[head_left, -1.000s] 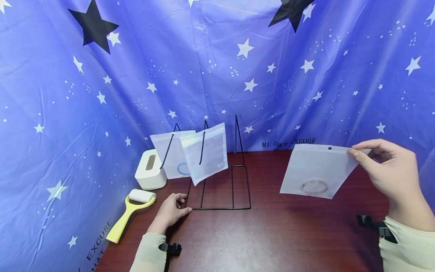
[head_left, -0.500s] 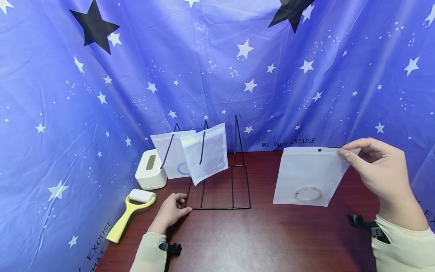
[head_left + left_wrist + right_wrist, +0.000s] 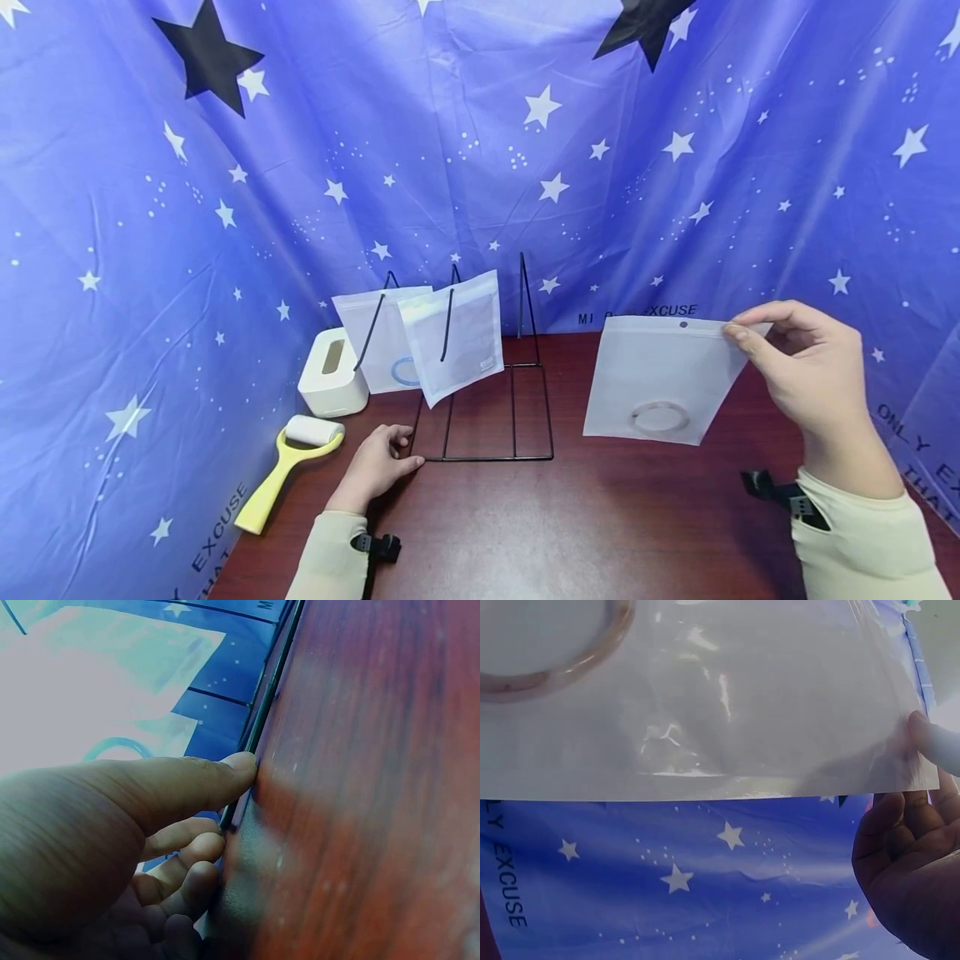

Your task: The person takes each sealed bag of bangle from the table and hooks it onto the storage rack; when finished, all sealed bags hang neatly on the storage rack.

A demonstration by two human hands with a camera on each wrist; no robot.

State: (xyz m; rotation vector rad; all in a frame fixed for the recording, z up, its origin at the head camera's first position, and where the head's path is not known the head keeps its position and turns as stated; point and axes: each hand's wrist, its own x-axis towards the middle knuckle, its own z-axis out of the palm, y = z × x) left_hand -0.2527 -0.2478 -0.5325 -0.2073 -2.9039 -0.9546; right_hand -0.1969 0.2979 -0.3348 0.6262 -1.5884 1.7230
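Note:
A black wire rack (image 3: 487, 459) stands on the table. My left hand (image 3: 378, 462) grips its front left corner, thumb on the front bar and fingers curled behind. Two frosted zip bags hang on the rack's hooks: the left bag (image 3: 378, 381) with a blue ring inside, the middle bag (image 3: 474, 333) with a small printed mark. The right hook holds nothing. To the right of the rack, my right hand (image 3: 817, 367) pinches another frosted zip bag (image 3: 652, 358) by its top right corner, above the table. A pale brownish bangle (image 3: 562, 676) lies inside this bag, and its top edge has a hang hole.
A white tissue box (image 3: 333, 392) stands behind and left of the rack. Nearer lies a lint roller (image 3: 273, 475) with a yellow handle. Blue star-printed cloth (image 3: 480, 125) encloses the dark red wooden table (image 3: 600, 525) at the back and sides.
My right hand has carried its zip bag leftward, closer to the rack, dipping slightly and then rising again. The left hand, rack and hanging bags have stayed in place.

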